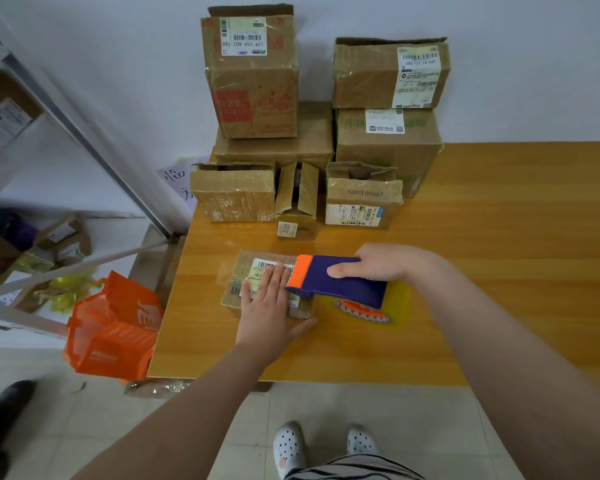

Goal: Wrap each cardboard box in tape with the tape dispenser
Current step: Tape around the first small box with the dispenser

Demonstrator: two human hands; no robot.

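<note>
Left hand (269, 306) lies flat, fingers straight, pinning the small labelled brown cardboard box (245, 262) to the orange wooden bench (482, 237), likely against sliding. Beside its fingertips, right hand (378, 265) grips the purple-and-orange tape dispenser (340, 280), nose over the box.

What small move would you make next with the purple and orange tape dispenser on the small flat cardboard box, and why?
Probably draw the purple and orange tape dispenser rightward across the small flat cardboard box. Its orange edge sits on the box top, the left hand presses flat on the label, and the right hand grips the dispenser.
</note>
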